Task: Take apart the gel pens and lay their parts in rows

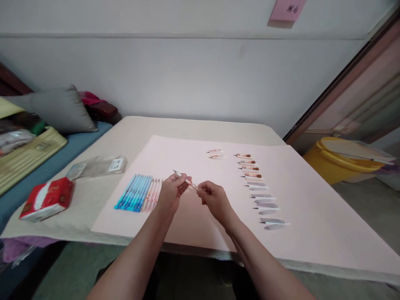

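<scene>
A slim pale pen with a pinkish pattern is held above the pink sheet, tilted with its tip up to the left. My left hand is closed around its barrel near the tip. The fingers of my right hand pinch its other end; what they cover there is hidden. Left of my hands lie a row of blue pens and several pale pink pens, partly behind my left hand. To the right runs a column of disassembled pens, their parts side by side. Farther back lie two pale pink sets.
The pink sheet covers much of the cloth-topped table. On the left are a red tissue pack and a clear plastic bag. A yellow bin stands off the right side; a wall rises behind.
</scene>
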The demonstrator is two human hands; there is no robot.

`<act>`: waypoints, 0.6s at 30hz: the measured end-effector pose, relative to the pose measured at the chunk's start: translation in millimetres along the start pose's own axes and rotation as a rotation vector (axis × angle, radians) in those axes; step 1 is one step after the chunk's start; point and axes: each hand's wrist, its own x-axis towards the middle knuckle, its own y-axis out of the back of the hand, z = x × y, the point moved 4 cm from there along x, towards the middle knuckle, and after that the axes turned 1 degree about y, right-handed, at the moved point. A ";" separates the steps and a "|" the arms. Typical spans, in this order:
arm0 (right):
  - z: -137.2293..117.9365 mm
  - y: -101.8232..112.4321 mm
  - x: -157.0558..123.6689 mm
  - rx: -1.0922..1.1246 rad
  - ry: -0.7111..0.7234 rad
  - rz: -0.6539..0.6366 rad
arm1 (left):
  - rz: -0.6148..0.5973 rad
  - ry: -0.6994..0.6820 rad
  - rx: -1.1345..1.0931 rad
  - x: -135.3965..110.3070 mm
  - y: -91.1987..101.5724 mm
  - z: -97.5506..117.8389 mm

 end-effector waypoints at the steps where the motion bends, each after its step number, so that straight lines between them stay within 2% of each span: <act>1: -1.7 -0.7 -1.3 -0.076 0.062 0.026 | 0.022 0.003 0.013 0.1 1.3 -0.4; 4: -3.7 -0.9 -4.1 -0.184 0.138 0.089 | 0.037 0.021 0.017 0.7 3.2 -0.6; 7: -4.1 4.6 -2.9 -0.168 0.111 0.147 | -0.035 0.052 -0.039 1.0 1.5 0.2; 9: -2.3 8.0 -0.6 -0.033 0.026 0.140 | -0.068 0.045 -0.060 1.2 1.2 1.4; 12: 6.2 4.3 0.4 0.330 -0.245 0.009 | -0.082 0.013 -0.062 2.0 1.8 1.8; 14: 9.2 0.9 -0.8 0.492 -0.355 -0.042 | -0.082 0.006 -0.060 2.4 1.9 0.9; 15: 9.0 1.1 -0.7 0.517 -0.346 -0.030 | -0.079 0.008 -0.058 2.4 1.8 0.2; 18: 4.8 6.8 0.7 0.473 -0.182 0.090 | -0.055 0.021 -0.061 1.9 1.8 -0.6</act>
